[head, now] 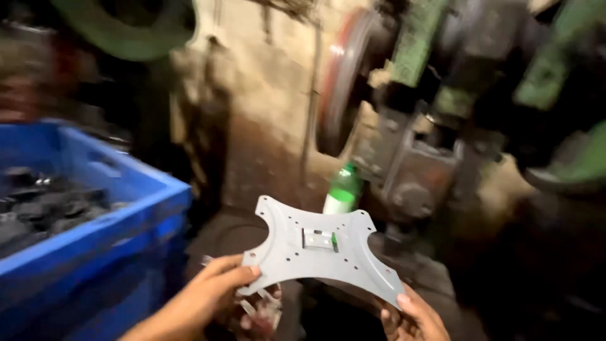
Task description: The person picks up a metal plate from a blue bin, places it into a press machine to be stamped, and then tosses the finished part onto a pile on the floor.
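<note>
Left hand (208, 287) and right hand (413, 316) each pinch a corner of the grey plate (319, 252), held clear between the blue crate (95, 233) and the press (429, 158); a green bottle (343, 189) stands just behind.

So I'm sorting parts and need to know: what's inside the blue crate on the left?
The blue crate holds a heap of dark, blurred pieces, too unclear to identify. Its near wall hides the lower layers and the bottom.

Single head cam, looking forward and down, tilted a bit. Grey X-shaped plate (319, 249) sits low centre, close to the lens. Blue crate (95, 215) left of plate, green press machine (442, 113) behind and right of it, farther off, blurred.
</note>
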